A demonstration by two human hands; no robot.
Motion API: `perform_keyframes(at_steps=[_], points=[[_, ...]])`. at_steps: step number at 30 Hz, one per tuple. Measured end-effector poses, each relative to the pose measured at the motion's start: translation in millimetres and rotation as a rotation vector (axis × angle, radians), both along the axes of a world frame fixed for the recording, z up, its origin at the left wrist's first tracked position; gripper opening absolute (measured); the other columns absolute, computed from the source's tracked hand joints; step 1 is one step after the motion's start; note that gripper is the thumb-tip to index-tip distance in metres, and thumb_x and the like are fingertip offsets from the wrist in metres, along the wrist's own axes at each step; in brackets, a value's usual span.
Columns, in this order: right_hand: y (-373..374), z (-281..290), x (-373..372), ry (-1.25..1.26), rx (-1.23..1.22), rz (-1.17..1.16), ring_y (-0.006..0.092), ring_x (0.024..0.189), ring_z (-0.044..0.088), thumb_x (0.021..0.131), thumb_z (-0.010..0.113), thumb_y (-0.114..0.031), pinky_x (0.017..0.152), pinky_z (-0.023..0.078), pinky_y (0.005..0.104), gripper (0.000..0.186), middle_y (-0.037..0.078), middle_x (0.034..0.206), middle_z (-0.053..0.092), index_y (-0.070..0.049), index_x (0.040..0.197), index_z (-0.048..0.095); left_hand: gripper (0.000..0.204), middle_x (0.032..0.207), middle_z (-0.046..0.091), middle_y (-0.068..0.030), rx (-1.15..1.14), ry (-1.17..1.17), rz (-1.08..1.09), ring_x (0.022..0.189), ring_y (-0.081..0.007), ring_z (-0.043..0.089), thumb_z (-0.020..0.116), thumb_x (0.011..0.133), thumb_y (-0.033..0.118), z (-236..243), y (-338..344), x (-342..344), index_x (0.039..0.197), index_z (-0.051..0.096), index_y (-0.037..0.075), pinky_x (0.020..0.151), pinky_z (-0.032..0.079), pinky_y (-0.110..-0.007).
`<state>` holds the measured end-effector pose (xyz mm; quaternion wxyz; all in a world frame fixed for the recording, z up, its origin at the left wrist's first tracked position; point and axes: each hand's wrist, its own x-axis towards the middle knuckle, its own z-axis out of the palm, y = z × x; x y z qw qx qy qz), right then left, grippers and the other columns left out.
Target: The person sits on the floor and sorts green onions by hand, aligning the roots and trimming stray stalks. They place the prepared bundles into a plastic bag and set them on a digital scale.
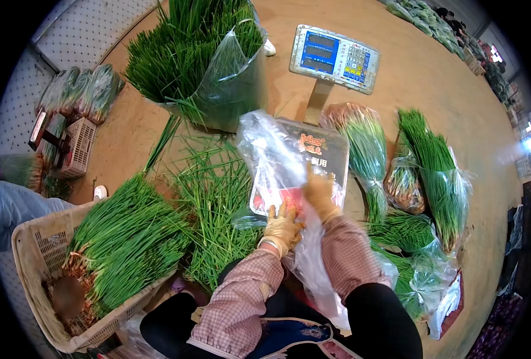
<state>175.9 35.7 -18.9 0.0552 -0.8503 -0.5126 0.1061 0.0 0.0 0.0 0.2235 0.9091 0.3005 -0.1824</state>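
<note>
My left hand (pixel 282 228), in a yellowish glove, is closed on the edge of a clear plastic bag (pixel 313 257) at the near side of the scale's platform (pixel 331 146). Just to the right, my gloved right hand (pixel 321 194) is over the platform against the same film, its fingers smeared by motion. The film drapes from between my hands toward my lap. More crumpled clear plastic (pixel 265 143), with red print near its lower end, lies across the platform's left part. Behind the platform stands the scale's display (pixel 335 58) with its keypad.
Loose green stalks (pixel 214 209) lie left of the scale, beside a crate (pixel 35 239) of garlic chives (pixel 134 239). A tall bag of greens (pixel 232 84) stands behind. Bagged bunches (pixel 364 143) and long greens (pixel 445 185) lie right. Another person's leg (pixel 23 206) shows far left.
</note>
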Motion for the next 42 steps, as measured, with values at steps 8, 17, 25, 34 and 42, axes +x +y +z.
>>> perform_keyframes(at_steps=[8,17,25,34,42], points=[[-16.6,67.1,108.8,-0.294,0.140,-0.116,0.0378,0.108,0.053,0.073,0.062,-0.016,0.092,0.040,0.0488,0.059,0.021,0.115,0.057,-0.007,0.129,0.047,0.028,0.148,0.030,-0.0176,0.095,-0.247,0.346,0.139,-0.0361,0.021,0.058,0.081,0.033,-34.2,40.2,-32.2,0.096,0.072,0.014,0.112,0.011,-0.053],[-27.7,-20.8,-7.2,-0.104,0.015,0.518,0.0386,0.133,0.030,0.081,0.061,-0.029,0.107,0.025,0.0495,0.077,0.023,0.143,0.034,-0.009,0.146,0.025,0.040,0.145,0.037,-0.0139,0.066,-0.228,0.256,0.139,-0.0277,0.024,0.057,0.083,0.029,-28.3,36.4,-20.1,0.115,0.065,0.007,0.113,0.014,-0.047],[7.2,7.6,-10.9,0.369,-0.325,0.502,0.0369,0.126,0.040,0.078,0.066,-0.018,0.107,0.031,0.0396,0.069,0.024,0.134,0.044,0.001,0.138,0.037,0.038,0.142,0.040,-0.0170,-0.031,-0.568,0.573,0.139,-0.0330,0.025,0.055,0.080,0.021,18.3,43.5,-66.7,0.115,0.063,0.009,0.113,0.017,-0.046],[36.9,116.0,-212.3,0.479,0.184,0.969,0.0344,0.120,0.048,0.084,0.064,-0.014,0.102,0.037,0.0375,0.053,0.021,0.129,0.051,0.000,0.131,0.045,0.022,0.071,0.060,-0.0112,-0.016,-0.542,0.674,0.066,-0.0320,0.059,0.051,0.084,0.027,85.3,-32.2,-317.2,0.069,0.057,0.011,0.058,0.047,-0.044],[31.0,160.8,-489.6,0.798,-0.174,1.239,0.0287,0.112,0.056,0.086,0.061,-0.017,0.096,0.043,0.0349,0.045,0.019,0.120,0.058,0.000,0.126,0.051,0.024,0.083,0.068,-0.0143,-0.187,-0.448,0.575,0.078,-0.0323,0.066,0.061,0.075,0.021,19.6,-73.7,-315.3,0.083,0.070,0.001,0.067,0.052,-0.043]])
